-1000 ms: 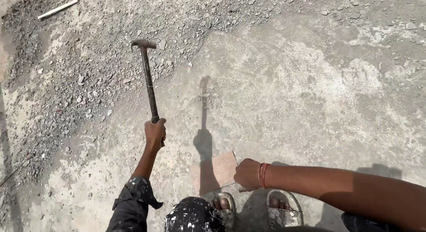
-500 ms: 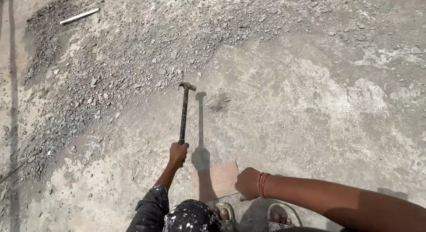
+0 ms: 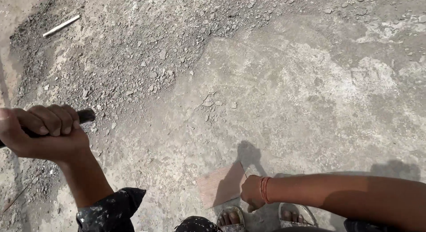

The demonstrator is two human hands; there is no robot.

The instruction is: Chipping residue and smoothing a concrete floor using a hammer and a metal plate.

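Note:
My left hand [image 3: 44,132] is raised close to the camera at the left edge, fist closed around the dark handle of a hammer [image 3: 84,115]; the hammer's head is out of view. My right hand [image 3: 252,192] rests low on the ground, fingers on the right edge of a flat reddish tile piece [image 3: 220,185] that lies on the concrete just ahead of my sandalled feet [image 3: 230,218]. A red band circles my right wrist. The left hand's shadow falls across the tile.
Grey cracked concrete ground [image 3: 301,90] spreads ahead. A bed of loose gravel and broken chips [image 3: 133,59] covers the upper left. A pale stick [image 3: 61,26] lies at the far left top.
The hammer stood out over the ground with its head visible; now my left hand has swung it up and back close to the camera. My right hand stays on the tile.

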